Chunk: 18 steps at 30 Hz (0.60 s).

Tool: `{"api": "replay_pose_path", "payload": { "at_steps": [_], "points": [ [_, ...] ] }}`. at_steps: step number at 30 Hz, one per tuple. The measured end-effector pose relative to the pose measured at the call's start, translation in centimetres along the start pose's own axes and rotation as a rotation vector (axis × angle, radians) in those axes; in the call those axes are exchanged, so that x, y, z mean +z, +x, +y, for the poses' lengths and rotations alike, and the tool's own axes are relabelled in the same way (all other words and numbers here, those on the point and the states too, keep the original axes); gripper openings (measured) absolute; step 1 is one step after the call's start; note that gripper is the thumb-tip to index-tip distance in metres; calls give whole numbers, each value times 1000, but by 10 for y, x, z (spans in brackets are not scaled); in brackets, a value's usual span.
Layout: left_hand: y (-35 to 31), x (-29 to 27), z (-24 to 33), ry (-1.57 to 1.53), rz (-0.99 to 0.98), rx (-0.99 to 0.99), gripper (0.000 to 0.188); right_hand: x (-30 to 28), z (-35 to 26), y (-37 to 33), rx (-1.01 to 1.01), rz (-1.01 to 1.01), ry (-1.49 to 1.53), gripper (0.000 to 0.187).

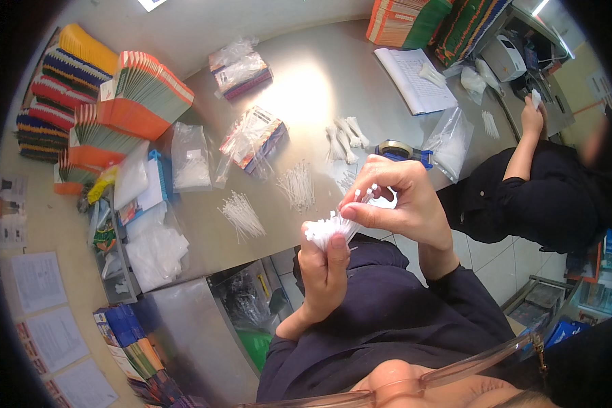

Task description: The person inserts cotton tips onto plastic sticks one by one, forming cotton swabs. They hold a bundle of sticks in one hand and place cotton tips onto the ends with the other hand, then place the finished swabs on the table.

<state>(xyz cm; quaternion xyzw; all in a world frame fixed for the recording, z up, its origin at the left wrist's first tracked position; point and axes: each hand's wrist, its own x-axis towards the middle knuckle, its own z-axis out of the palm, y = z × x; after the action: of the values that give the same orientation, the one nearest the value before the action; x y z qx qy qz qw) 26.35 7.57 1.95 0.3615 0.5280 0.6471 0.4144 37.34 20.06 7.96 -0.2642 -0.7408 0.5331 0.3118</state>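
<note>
My left hand (325, 275) is closed around a thick bundle of white cable ties (321, 232), their small square heads pointing up. Just above it, my right hand (408, 204) pinches a few more cable ties (367, 195) between thumb and fingers, close against the bundle. Both hands are raised in front of my body, at the table's near edge. Beyond them, loose piles of cable ties (241, 216) lie on the metal table (313, 47). Several gathered bundles (347, 139) rest farther back, beside a blue tape dispenser (401, 151).
Two printed boxes (253, 139) with plastic bags stand left of centre. Orange and green folded packs (143, 98) line the far left. An open notebook (415, 80) and a clear bag (450, 143) lie at right. A co-worker's hand (532, 119) there holds a white bundle.
</note>
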Motion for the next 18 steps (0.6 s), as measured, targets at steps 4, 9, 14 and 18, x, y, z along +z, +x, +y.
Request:
{"api": "replay_pose_path", "payload": {
  "at_steps": [4,9,14,18],
  "points": [
    [1,0,6,-46,-25,-42,21,1,-1,4,-28,-51,-9,11],
    [2,-2,12,-165,-90,-75,18,5,2,6,-64,-70,58,12],
    [2,0,14,-220,-84,-90,17,4,-1,2,125,-3,111,14],
    [5,0,14,-190,-97,-104,17,4,0,5,49,-60,159,17]
  ]
}}
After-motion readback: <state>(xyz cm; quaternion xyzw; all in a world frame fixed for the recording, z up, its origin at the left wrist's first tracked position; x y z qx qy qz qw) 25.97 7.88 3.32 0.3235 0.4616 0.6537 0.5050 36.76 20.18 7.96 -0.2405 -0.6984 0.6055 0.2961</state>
